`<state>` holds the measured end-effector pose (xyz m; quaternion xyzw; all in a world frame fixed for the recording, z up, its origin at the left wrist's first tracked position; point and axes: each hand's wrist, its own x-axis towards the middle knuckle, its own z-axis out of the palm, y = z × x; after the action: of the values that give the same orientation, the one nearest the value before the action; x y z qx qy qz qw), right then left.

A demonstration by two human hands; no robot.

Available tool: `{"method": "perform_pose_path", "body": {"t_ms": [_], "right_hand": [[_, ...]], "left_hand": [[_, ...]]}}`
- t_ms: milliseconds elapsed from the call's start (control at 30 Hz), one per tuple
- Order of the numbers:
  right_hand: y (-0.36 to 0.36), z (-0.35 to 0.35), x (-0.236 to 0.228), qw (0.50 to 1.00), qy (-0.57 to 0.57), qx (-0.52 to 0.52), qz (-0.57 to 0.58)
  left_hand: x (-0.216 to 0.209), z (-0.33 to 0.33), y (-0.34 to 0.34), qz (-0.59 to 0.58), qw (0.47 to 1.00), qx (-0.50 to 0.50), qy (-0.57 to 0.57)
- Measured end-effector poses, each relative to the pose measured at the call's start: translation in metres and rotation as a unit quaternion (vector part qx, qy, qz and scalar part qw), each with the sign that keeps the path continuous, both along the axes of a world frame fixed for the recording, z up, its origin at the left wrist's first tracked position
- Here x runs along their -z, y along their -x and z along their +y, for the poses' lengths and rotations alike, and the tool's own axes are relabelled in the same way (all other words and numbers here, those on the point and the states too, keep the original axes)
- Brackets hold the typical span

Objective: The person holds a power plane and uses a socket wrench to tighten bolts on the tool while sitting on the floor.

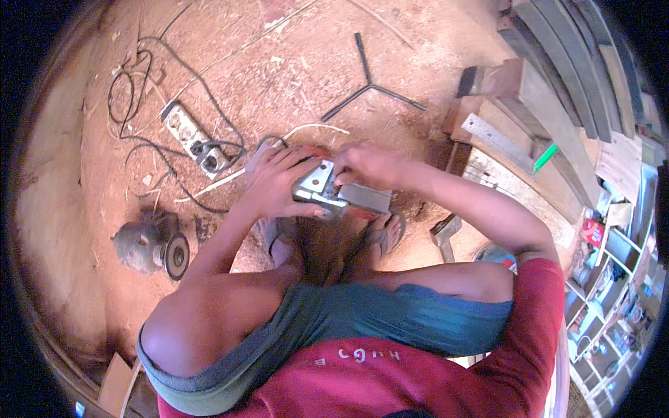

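Two hands on one power tool (pixel 334 191), held low over the sandalled feet (pixel 382 233) at mid-scene. Left hand (pixel 279 184) wrapped round the tool's left end, fingers clenched on the casing; right hand (pixel 369 166) pressed on its top and grey metal plate, fingers curled, grip on the far side hidden.

Going left to right: grinder motor (pixel 150 245) with its disc lying on the dirt at near left; black cable (pixel 132 104) looped at far left, running to a white power strip (pixel 195 139) with a plug seated in it; white cord (pixel 306 129) trailing from the strip's side toward the tool. Likely trouble: tool still plugged in, so a bumped switch could start it right above bare toes; loose cord close enough to snag a wrist or foot.

Further right, three-armed metal bracket (pixel 369 83) on the far ground, hammer (pixel 446 233) near the right foot, steel ruler (pixel 498 139) and green marker (pixel 545 158) on stacked timber (pixel 550 104) at far right. Hammer and timber crowding the right side, little room to shift.
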<state>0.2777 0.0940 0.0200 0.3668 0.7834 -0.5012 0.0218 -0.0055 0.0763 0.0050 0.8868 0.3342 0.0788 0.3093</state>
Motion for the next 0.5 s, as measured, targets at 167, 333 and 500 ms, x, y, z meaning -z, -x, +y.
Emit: {"method": "perform_pose_path", "body": {"t_ms": [167,333,500], "right_hand": [[0.010,-0.009,-0.009,0.996,-0.068,-0.011,-0.049],[0.004,-0.007,-0.010,0.999,-0.048,-0.017,0.011],[0.005,-0.013,0.003,0.999,-0.023,0.021,0.005]], "left_hand": [[-0.001,-0.002,0.000,-0.021,0.999,0.003,-0.037],[-0.003,-0.002,0.000,-0.015,0.998,-0.004,-0.058],[-0.006,-0.002,0.000,0.002,0.999,-0.005,-0.038]]}}
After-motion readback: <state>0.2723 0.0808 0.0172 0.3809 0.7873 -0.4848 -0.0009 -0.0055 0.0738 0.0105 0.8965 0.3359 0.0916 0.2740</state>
